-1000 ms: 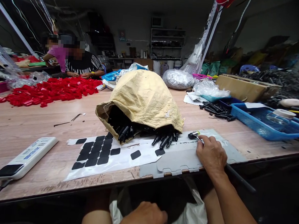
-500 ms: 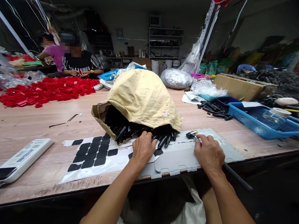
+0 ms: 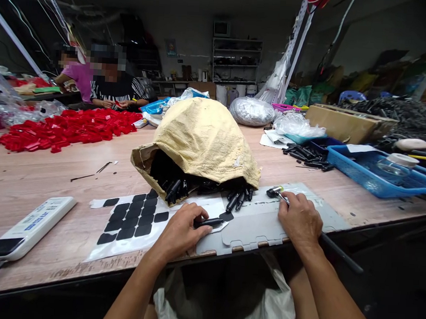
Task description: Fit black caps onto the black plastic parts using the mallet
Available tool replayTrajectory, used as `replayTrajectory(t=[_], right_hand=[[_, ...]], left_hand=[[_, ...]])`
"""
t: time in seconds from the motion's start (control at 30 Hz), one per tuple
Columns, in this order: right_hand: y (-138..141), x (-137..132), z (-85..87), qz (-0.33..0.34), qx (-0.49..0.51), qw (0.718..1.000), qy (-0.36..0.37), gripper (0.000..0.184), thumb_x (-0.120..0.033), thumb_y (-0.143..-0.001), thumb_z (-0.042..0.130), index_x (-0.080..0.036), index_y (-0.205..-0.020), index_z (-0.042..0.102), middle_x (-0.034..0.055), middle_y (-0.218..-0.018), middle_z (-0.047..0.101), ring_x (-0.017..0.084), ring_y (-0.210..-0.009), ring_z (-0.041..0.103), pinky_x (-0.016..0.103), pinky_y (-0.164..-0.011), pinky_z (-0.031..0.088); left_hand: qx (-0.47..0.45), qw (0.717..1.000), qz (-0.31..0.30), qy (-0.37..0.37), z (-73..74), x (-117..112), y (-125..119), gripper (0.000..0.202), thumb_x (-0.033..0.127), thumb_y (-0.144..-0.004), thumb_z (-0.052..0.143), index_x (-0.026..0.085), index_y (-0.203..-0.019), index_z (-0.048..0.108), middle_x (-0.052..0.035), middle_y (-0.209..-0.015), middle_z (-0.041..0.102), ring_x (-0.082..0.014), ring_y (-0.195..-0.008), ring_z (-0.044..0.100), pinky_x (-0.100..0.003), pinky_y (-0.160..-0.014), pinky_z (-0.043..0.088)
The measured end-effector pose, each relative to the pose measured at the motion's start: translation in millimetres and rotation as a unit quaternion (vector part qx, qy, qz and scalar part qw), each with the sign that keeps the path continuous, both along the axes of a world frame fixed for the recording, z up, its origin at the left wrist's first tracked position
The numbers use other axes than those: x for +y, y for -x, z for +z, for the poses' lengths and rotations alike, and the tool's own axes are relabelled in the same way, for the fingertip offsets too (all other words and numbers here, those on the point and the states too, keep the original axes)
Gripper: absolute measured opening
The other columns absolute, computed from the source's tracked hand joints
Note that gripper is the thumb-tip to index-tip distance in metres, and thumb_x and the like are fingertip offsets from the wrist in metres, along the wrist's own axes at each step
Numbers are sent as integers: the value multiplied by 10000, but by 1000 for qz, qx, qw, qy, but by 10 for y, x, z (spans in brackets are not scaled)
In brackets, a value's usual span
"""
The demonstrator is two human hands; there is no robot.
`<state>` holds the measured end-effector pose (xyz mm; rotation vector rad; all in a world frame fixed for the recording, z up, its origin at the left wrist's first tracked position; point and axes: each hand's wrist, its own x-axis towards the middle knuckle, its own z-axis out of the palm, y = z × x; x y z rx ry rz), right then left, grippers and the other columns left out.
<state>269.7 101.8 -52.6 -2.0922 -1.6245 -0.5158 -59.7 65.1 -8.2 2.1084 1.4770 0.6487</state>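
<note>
My left hand (image 3: pixel 181 230) is closed on a black pen-shaped plastic part (image 3: pixel 211 222), low over the front of the table. My right hand (image 3: pixel 301 217) grips a small hammer (image 3: pixel 341 252); its dark handle sticks out behind the wrist, and the head rests on or just over a grey board (image 3: pixel 255 234). Between and beyond my hands lies a yellow woven sack (image 3: pixel 203 135), its mouth towards me. Black parts (image 3: pixel 234 201) of similar shape spill from it. Left of my left hand is a white sheet with black rounded-square stickers (image 3: pixel 130 221).
A white power bank (image 3: pixel 32 225) with a cable lies at left. Red plastic parts (image 3: pixel 63 128) are heaped farther back, near two seated people (image 3: pixel 116 91). At right are a blue tray (image 3: pixel 377 181), a cardboard box (image 3: pixel 348 124) and loose black parts (image 3: pixel 305 158).
My left hand has drawn back from the sack's mouth towards me and left, bringing a black pen-shaped part with it. My right hand stays on the hammer, nearly still.
</note>
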Motion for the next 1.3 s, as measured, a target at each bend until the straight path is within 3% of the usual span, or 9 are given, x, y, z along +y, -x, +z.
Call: replayTrajectory(t=[0.2, 0.43, 0.57, 0.67, 0.8, 0.9, 1.03, 1.17, 1.3], right_hand=[[11, -17, 37, 3, 13, 1000, 23, 279, -301, -979, 529, -240, -1181, 711, 89, -1022, 660, 231, -889, 551, 345, -685, 290], [-32, -10, 113, 18, 69, 996, 60, 307, -310, -992, 495, -263, -1195, 720, 76, -1049, 663, 236, -915, 583, 345, -695, 338], [42, -130, 268, 47, 165, 985, -28, 309, -307, -970, 520, -231, -1196, 717, 78, -1052, 690, 234, -929, 619, 343, -746, 419], [282, -302, 416, 152, 270, 945, -108, 296, -325, -959, 556, -194, -1167, 720, 85, -1071, 717, 225, -962, 654, 347, -859, 482], [747, -541, 547, 311, 389, 866, -48, 280, -374, -968, 582, -209, -1140, 730, 82, -1108, 739, 227, -1027, 679, 352, -909, 528], [1042, -677, 558, 370, 381, 847, -18, 265, -344, -988, 561, -223, -1154, 729, 77, -1076, 737, 216, -1008, 680, 342, -901, 537], [1264, -782, 449, 401, 324, 857, -19, 277, -273, -1013, 506, -222, -1195, 708, 67, -984, 710, 192, -922, 664, 310, -833, 529], [1305, -808, 337, 391, 256, 884, 35, 296, -236, -1018, 476, -253, -1206, 704, 45, -938, 684, 184, -869, 649, 296, -771, 510], [1242, -792, 358, 385, 274, 881, -1, 288, -253, -1022, 485, -222, -1215, 696, 49, -931, 676, 183, -871, 642, 299, -782, 497]], left_hand=[[-62, 998, -5, -10, -123, 52, -56, 144, 333, -825, 743, 227, -921, 726, -27, -920, 673, -218, -911, 568, -336, -813, 430], [-72, 997, -4, -9, -142, 45, -28, 145, 315, -810, 768, 225, -921, 741, -22, -904, 671, -217, -916, 563, -333, -817, 421], [-78, 997, -3, 2, -160, 57, -23, 165, 305, -787, 791, 226, -928, 754, -22, -908, 670, -222, -940, 568, -333, -841, 423], [-80, 997, -3, 4, -162, 66, -26, 170, 296, -775, 803, 227, -923, 760, -19, -897, 665, -221, -943, 568, -331, -845, 421], [-79, 997, -2, 6, -165, 67, -23, 164, 291, -776, 801, 234, -926, 767, -17, -892, 661, -222, -944, 563, -328, -843, 418], [-80, 997, -7, 4, -181, 69, -14, 180, 285, -777, 801, 238, -948, 771, -17, -898, 660, -221, -948, 559, -325, -845, 415], [-67, 998, -12, -9, -181, 72, -15, 118, 298, -799, 783, 225, -890, 762, -17, -876, 644, -216, -927, 544, -316, -823, 404], [-52, 998, -17, -12, -162, 68, -25, 99, 302, -824, 754, 215, -781, 732, -11, -829, 612, -207, -892, 528, -310, -797, 392], [-68, 998, -9, -8, -170, 65, -29, 116, 284, -801, 776, 240, -907, 772, -14, -878, 637, -215, -926, 537, -315, -823, 401]])
